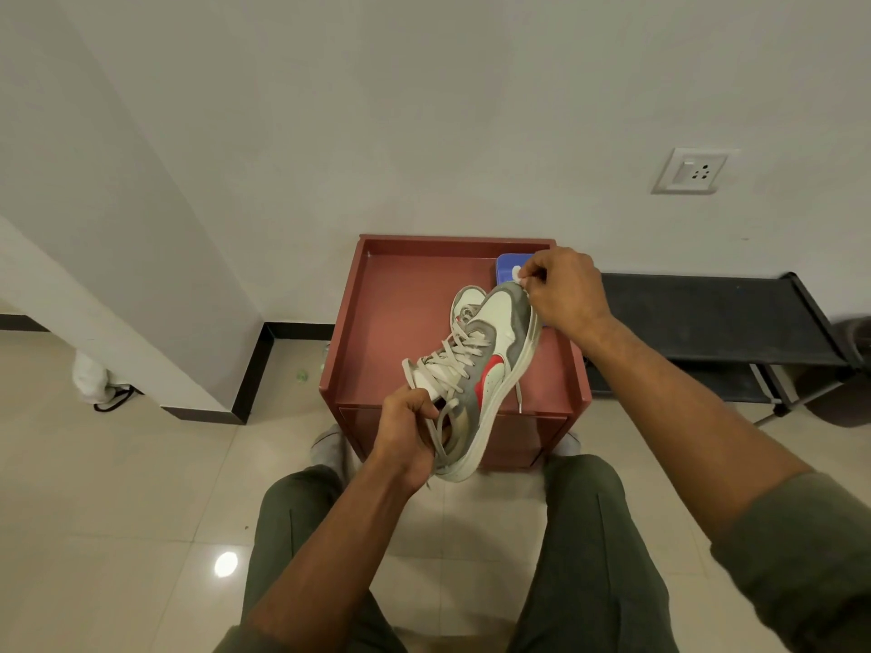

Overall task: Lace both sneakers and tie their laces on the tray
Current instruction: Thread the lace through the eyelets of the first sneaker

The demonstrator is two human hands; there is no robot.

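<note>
I see left hand (409,428) gripping heel of grey-white sneaker with red patch (490,369), right hand (563,289) pinching toe; loose cream laces (452,358) may slip from eyelets if shoe tilts over red-brown tray (391,322).

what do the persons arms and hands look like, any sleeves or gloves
Both hands are bare: no gloves, rings or watch show on the left hand or the right hand. The forearms are bare too. Olive-green sleeves are pushed up near the elbows, seen on the right sleeve and at the frame's bottom edge on the left sleeve. The trousers are a similar dark olive green.
</note>
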